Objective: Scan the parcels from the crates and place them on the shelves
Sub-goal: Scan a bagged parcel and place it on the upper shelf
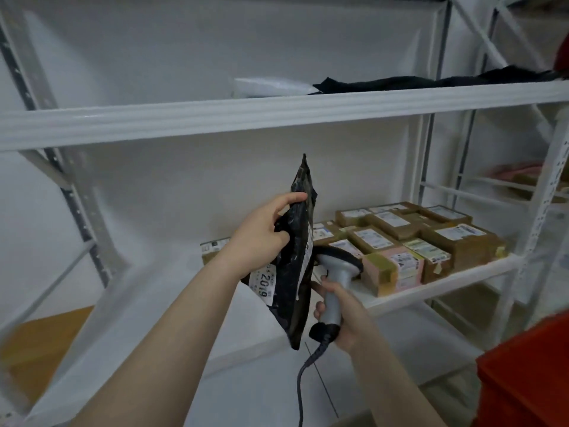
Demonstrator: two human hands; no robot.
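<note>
- A red crate point(523, 374) fills the lower right corner, closest to the person.
- The right hand point(341, 315) is wrapped around the grey handle of a scanner point(335, 272). Its dark cable point(303, 374) hangs down from the butt of the handle.
- The scanner's head points left and sits just beside the parcel point(295, 263), a black plastic mailing bag held upright and edge-on.
- The left hand point(261, 235) grips the parcel at its middle, with the thumb along the near face and the fingers curled into the plastic. A white label point(264, 280) shows below that hand.
- Behind the hands, the lower shelf point(431, 285) carries a packed group of brown and pink boxes point(400, 241) with white labels.
- On the upper shelf point(246, 115) lie a white bag point(271, 86) and, touching its right end, a flat black item point(400, 81).
</note>
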